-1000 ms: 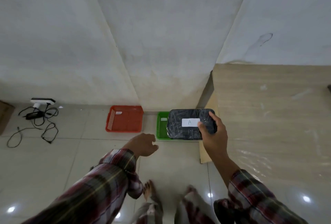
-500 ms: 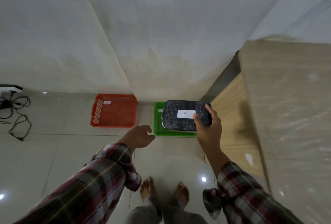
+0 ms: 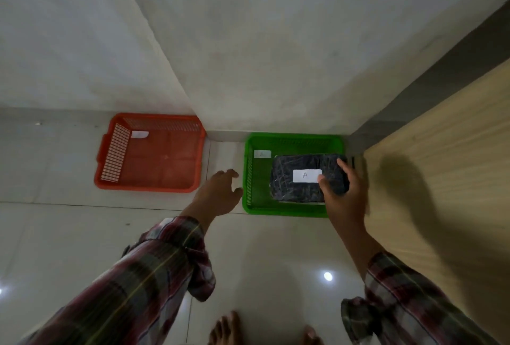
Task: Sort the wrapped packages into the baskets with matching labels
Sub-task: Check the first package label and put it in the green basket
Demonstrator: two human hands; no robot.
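Head view, right hand (image 3: pixel 345 195): grasps the black wrapped package (image 3: pixel 298 179) at its near right corner, thumb beside the white "A" label (image 3: pixel 307 175).
Package: within the green basket (image 3: pixel 287 210); contact with its floor unclear.
Left hand (image 3: pixel 218 193): empty, fingers spread, just left of that basket.
Red basket (image 3: pixel 150 153): farther left.

It looked like a plain room in a home. The floor (image 3: pixel 69 234) was glossy pale tile that mirrored ceiling lights, and bare off-white plaster walls (image 3: pixel 248 41) met at a protruding corner. A light wood-grain bench (image 3: pixel 441 165) stood at the right. The person's bare feet (image 3: pixel 226 329) on the tiles suggested domestic, not commercial, surroundings.
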